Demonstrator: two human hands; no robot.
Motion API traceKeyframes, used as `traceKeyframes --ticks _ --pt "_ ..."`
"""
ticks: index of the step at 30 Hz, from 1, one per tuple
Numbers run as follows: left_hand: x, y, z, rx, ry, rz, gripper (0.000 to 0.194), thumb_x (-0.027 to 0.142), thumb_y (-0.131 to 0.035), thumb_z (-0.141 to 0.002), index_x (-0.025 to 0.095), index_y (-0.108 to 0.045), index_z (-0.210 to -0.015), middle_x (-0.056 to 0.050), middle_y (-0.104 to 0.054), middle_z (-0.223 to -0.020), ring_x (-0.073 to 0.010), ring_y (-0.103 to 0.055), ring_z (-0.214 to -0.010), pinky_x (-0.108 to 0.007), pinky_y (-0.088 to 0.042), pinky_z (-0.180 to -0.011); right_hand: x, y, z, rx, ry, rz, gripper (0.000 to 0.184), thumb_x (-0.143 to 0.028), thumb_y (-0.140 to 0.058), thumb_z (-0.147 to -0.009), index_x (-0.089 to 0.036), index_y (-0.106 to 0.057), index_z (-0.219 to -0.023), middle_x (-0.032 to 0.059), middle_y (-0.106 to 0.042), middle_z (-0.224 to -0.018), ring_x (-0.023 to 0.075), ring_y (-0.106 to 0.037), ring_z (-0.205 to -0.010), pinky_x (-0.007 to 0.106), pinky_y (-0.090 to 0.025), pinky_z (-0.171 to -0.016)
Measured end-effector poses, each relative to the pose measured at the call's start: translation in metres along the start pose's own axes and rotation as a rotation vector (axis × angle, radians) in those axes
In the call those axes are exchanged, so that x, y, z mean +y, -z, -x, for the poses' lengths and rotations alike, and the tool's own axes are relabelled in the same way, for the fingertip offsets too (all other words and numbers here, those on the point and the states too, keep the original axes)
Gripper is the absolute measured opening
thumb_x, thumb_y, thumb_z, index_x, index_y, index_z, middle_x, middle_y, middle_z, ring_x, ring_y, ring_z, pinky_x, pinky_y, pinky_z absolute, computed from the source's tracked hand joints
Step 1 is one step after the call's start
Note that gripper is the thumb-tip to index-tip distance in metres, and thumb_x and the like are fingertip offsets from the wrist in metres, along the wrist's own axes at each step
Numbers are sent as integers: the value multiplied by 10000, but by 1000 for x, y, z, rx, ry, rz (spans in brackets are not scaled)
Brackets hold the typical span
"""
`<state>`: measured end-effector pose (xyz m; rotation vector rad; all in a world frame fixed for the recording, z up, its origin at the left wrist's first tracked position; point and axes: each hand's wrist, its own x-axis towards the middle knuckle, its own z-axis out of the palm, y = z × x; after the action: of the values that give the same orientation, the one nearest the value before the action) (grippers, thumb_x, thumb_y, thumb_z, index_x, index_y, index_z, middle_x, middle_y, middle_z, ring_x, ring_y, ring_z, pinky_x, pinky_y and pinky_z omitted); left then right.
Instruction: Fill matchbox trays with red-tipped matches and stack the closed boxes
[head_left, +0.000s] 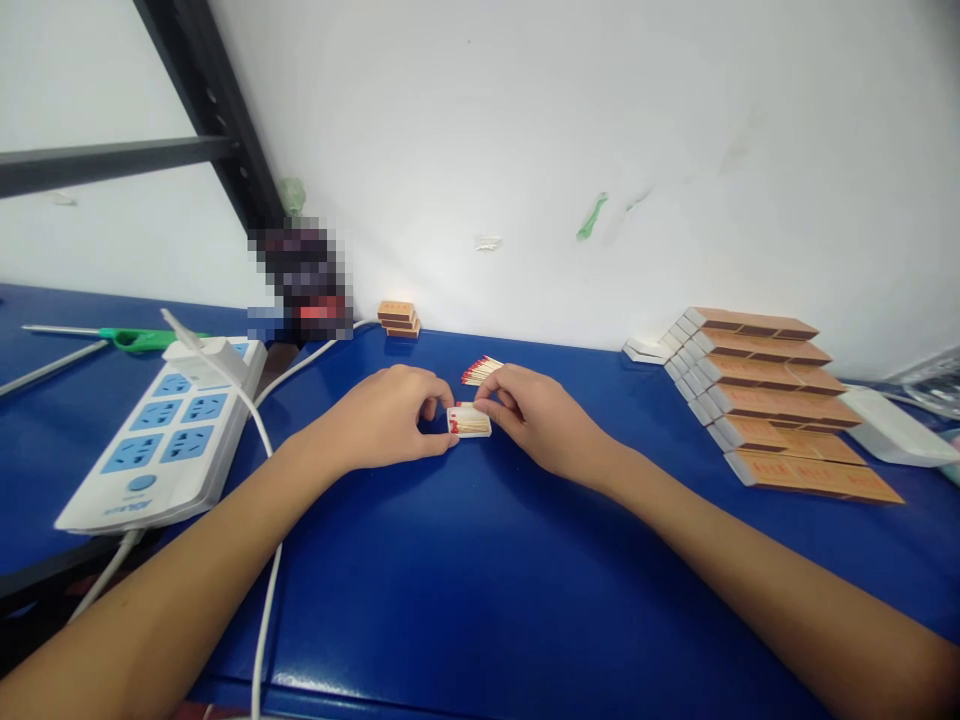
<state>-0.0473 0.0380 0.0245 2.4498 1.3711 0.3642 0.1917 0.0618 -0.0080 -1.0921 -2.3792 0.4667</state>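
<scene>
A small white matchbox tray (471, 434) sits on the blue tabletop between my hands, partly filled with red-headed matches (469, 424). The thumb and forefinger of my left hand (397, 415) grip its left end. My right hand (536, 415) is pinched over the tray's far right corner. Pale matches, with a red head showing at the tray's far side, run into those fingertips; how many is hidden. Just behind the tray lies a small fanned pile of loose matches (480, 371), close to my right knuckles.
Brown matchboxes (780, 400) are stacked in stepped rows at the right, and several more matchboxes (397, 318) stand near the wall. On the left are a white power strip (165, 440), its cable (268, 560) and a green lighter (142, 339). A white wall (525, 150) bounds the back.
</scene>
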Motion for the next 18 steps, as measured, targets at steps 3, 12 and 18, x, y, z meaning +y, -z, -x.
traceKeyframes --ticks 3,12,18 --pt "0 1 0 1 -5 -4 270 403 -768 -832 208 -783 -1017 -25 -716 -841 -178 -617 -724 -296 -438 -657 -9 2 4 -72 21 47 68 -191 -604 -1013 -209 -656 -973 17 -623 -866 157 -522 -732 281 -352 -674" --pt "3 1 0 -3 19 12 241 362 -779 -808 218 -778 -1001 -16 -705 -853 -182 -612 -737 -300 -446 -654 9 -3 -2 79 -24 72 142 -192 -611 -1007 -201 -719 -1098 26 -626 -890 159 -546 -731 298 -386 -698" --pt "3 1 0 -5 15 17 232 371 -758 -818 225 -773 -997 -15 -705 -863 -183 -612 -742 -306 -447 -647 17 -11 -3 56 -59 113 226 -219 -617 -1014 -206 -744 -1200 42 -637 -915 179 -574 -781 310 -407 -723"
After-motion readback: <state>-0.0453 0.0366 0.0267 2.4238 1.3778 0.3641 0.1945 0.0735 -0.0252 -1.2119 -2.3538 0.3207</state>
